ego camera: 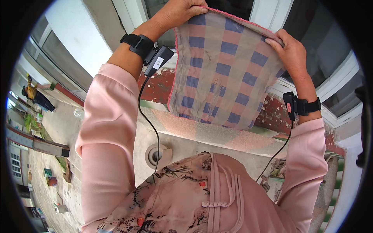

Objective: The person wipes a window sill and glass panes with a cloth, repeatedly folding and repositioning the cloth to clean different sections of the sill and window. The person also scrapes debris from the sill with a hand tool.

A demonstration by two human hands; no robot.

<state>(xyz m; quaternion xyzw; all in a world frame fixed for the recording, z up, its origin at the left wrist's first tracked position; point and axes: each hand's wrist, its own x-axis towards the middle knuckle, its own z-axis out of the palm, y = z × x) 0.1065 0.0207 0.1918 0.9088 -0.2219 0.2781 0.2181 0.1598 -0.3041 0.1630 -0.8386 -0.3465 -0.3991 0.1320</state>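
Observation:
A checked cloth in blue, pink and grey-beige, with a bright pink edge, hangs spread out in front of me. My left hand pinches its upper left corner between thumb and fingers. At the upper right corner my right hand grips the same edge. The cloth looks worn, with creases and dark stains near its middle. Its lower edge hangs in front of a red painted window ledge with peeling paint; whether they touch I cannot tell.
White-framed windows stand behind the cloth. Below the ledge runs a pink-and-grey wall, with a round hollow object on the ground. Cables run from both wrist devices. At far left, a person is in the yard, with buckets farther down.

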